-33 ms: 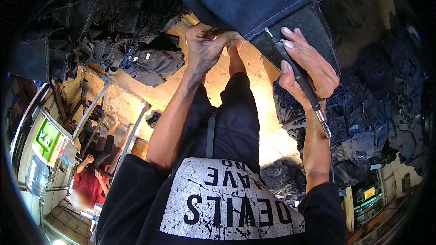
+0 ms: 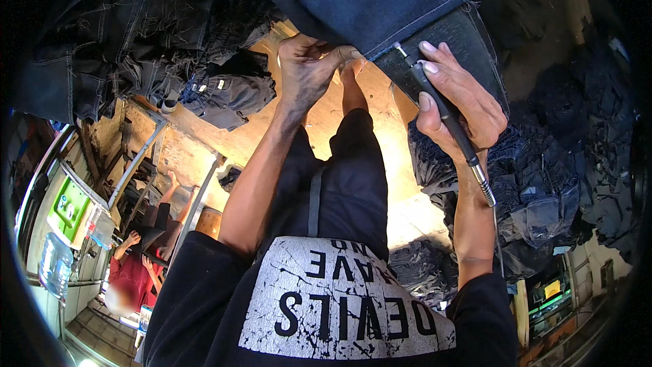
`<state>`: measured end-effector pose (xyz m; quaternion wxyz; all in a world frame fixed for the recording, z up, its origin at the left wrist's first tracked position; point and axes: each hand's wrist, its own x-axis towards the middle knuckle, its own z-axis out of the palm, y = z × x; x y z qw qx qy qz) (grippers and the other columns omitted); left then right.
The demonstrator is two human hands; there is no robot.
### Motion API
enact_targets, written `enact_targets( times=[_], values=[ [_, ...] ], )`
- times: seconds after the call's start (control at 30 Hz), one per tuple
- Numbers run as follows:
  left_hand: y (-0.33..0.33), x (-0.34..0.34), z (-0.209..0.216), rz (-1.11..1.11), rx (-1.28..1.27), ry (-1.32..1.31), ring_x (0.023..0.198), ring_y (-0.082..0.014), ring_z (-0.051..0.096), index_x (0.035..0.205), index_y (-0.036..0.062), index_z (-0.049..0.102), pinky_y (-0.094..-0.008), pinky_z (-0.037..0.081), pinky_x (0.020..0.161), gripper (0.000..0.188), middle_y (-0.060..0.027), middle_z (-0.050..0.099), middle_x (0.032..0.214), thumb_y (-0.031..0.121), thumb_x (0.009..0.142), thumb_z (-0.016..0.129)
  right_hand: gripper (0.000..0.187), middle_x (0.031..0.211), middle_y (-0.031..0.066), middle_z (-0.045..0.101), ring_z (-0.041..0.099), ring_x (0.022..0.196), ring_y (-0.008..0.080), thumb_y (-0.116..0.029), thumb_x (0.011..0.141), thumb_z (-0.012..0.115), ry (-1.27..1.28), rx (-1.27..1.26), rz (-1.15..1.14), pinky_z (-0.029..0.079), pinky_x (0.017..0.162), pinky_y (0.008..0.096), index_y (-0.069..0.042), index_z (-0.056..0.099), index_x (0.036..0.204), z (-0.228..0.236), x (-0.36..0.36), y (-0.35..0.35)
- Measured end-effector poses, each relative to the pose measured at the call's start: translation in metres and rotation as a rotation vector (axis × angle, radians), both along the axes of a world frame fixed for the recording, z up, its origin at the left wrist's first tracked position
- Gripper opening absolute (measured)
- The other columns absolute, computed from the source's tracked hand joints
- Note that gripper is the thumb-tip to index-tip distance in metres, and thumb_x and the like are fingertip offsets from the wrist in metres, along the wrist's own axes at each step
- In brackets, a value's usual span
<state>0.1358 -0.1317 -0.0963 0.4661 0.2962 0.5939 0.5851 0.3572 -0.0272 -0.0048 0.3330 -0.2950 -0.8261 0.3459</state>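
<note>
my right hand (image 2: pixel 465 102) closes around a slim black pen-shaped tool (image 2: pixel 449 117), pinching its smooth barrel ahead of a coiled metal collar, its thin metal tip just beside the stitched hem of the dark blue denim (image 2: pixel 367 0), though i cannot tell whether they touch. the flat, woven cloth lies over a dark, scuffed board (image 2: pixel 451 44), whose lower right corner shows, while my left hand (image 2: pixel 304 78) curls at the cloth's lower edge, fingertips partly hidden, so i cannot tell what it pinches. frayed garments (image 2: pixel 136 34) bunch at left, a crumpled cloth heap (image 2: pixel 536 177) at right.
</note>
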Motion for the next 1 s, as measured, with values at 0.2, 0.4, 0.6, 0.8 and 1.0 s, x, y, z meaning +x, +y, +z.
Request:
enact_targets(
  times=[0.2, 0.4, 0.6, 0.8, 1.0],
  values=[
    [0.007, -0.004, -0.014, 0.031, 0.044, 0.024, 0.086, -0.0151, 0.078, 0.104, -0.0078, 0.078, -0.0279, 0.064, 0.079, 0.025, -0.0128, 0.082, 0.096, -0.001, 0.083, 0.091, 0.026, 0.11, 0.028, 0.079, 0.078, 0.112, 0.039, -0.006, 0.089, 0.073, -0.034, 0.034, 0.017, 0.06, 0.105, 0.054, 0.007, 0.077, 0.111, -0.008, -0.007, 0.003],
    [0.007, -0.004, -0.024, 0.049, 0.034, 0.044, 0.083, -0.0132, 0.077, 0.099, -0.0065, 0.079, -0.0259, 0.062, 0.076, 0.026, -0.0131, 0.082, 0.094, 0.006, 0.082, 0.094, 0.028, 0.11, 0.0249, 0.08, 0.078, 0.112, 0.0375, -0.006, 0.085, 0.077, -0.004, 0.038, -0.022, 0.061, 0.104, 0.0523, 0.005, 0.079, 0.11, -0.013, -0.007, 0.004],
    [0.008, -0.001, -0.03, 0.093, 0.054, 0.039, 0.079, -0.0117, 0.076, 0.096, -0.006, 0.079, -0.025, 0.06, 0.072, 0.027, -0.0123, 0.082, 0.091, 0.01, 0.082, 0.095, 0.03, 0.11, 0.0239, 0.08, 0.078, 0.113, 0.0377, -0.006, 0.084, 0.078, -0.001, 0.05, -0.039, 0.061, 0.104, 0.0521, 0.004, 0.079, 0.113, -0.014, -0.005, 0.005],
    [0.011, 0.0, -0.033, 0.084, 0.062, 0.063, 0.082, -0.0114, 0.075, 0.098, -0.0076, 0.079, -0.0253, 0.06, 0.074, 0.027, -0.0127, 0.082, 0.094, 0.008, 0.083, 0.094, 0.029, 0.113, 0.0247, 0.08, 0.077, 0.114, 0.0389, -0.008, 0.087, 0.077, -0.01, 0.039, -0.063, 0.06, 0.104, 0.0542, 0.004, 0.079, 0.113, -0.014, -0.003, 0.005],
    [0.013, 0.0, -0.028, 0.072, 0.069, 0.048, 0.086, -0.0114, 0.075, 0.103, -0.008, 0.079, -0.0252, 0.06, 0.078, 0.026, -0.0144, 0.083, 0.099, 0.005, 0.085, 0.092, 0.032, 0.114, 0.0244, 0.08, 0.077, 0.114, 0.0392, -0.009, 0.085, 0.079, -0.003, 0.053, -0.088, 0.06, 0.103, 0.0541, 0.002, 0.079, 0.115, -0.018, -0.001, 0.005]
  ],
)
